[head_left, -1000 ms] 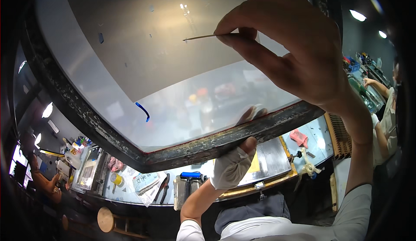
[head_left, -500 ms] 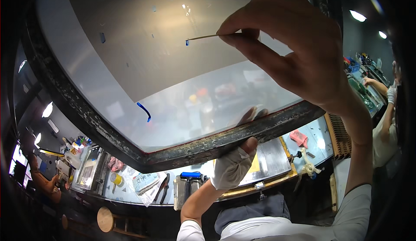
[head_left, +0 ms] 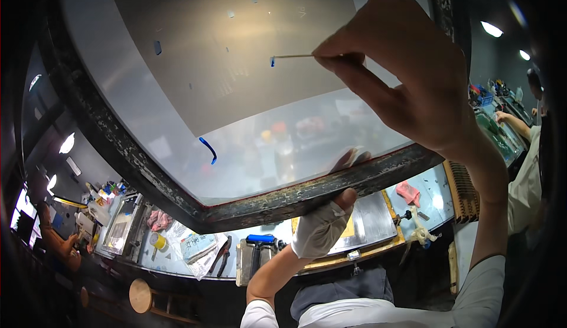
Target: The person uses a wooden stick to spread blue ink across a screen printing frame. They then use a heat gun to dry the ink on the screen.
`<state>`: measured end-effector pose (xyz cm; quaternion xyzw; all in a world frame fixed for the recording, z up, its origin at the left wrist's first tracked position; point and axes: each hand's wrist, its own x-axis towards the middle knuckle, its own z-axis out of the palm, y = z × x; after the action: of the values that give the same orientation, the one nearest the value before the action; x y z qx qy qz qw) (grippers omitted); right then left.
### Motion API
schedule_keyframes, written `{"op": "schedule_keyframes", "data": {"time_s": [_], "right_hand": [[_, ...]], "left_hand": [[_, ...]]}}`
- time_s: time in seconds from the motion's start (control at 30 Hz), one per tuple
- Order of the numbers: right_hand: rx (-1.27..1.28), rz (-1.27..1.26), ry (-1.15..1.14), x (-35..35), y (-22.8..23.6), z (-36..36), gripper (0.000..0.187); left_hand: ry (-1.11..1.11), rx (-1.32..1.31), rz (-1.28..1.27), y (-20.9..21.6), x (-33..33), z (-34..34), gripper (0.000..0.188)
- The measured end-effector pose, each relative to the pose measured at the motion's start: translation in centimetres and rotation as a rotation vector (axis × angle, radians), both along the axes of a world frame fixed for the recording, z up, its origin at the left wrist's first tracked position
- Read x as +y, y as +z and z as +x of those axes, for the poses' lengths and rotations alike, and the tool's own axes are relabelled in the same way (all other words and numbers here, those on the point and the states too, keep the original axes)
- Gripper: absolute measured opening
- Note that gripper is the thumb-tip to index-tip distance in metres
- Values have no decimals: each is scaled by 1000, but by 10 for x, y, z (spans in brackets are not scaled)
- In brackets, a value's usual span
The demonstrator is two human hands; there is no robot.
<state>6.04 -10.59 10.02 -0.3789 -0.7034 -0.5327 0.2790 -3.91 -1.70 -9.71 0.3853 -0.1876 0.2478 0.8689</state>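
Note:
A mesh printing screen in a worn dark frame (head_left: 295,191) is tilted up before me. My left hand (head_left: 322,230), in a white glove with the thumb tip bare, grips its lower bar. My right hand (head_left: 407,80), bare, pinches a thin stick (head_left: 295,56) between thumb and fingertips. The stick's tip meets a small blue spot (head_left: 272,62) on the screen's grey panel (head_left: 189,68). Lower left on the pale margin is a curved blue streak (head_left: 208,151). Several small light marks and openings dot the panel.
Below the frame, a workbench carries a blue roller (head_left: 260,239), pliers (head_left: 221,256), a yellow-rimmed print bed (head_left: 378,224) and a pink cloth (head_left: 408,193). A wooden stool (head_left: 140,295) stands lower left. Other people work at far left and far right (head_left: 514,121).
The screen appears slightly further right in view, and my right hand has shifted right and down with it. The stick stays at the same blue spot. My left hand keeps its grip.

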Motion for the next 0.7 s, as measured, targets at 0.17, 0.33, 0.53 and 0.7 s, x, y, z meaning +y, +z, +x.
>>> {"op": "schedule_keyframes", "data": {"time_s": [0.17, 0.33, 0.53, 0.7], "right_hand": [[-10, 7, 15, 1, 0, 1, 21], [75, -33, 47, -4, -10, 4, 17], [128, -60, 76, -20, -13, -1, 16], [94, -33, 60, -25, -12, 5, 16]], "left_hand": [[-17, -17, -10, -2, 0, 2, 59], [-34, -9, -35, -9, 0, 2, 59], [1, 24, -29, -36, 2, 3, 59], [-1, 42, -98, -75, 10, 1, 54]]}}
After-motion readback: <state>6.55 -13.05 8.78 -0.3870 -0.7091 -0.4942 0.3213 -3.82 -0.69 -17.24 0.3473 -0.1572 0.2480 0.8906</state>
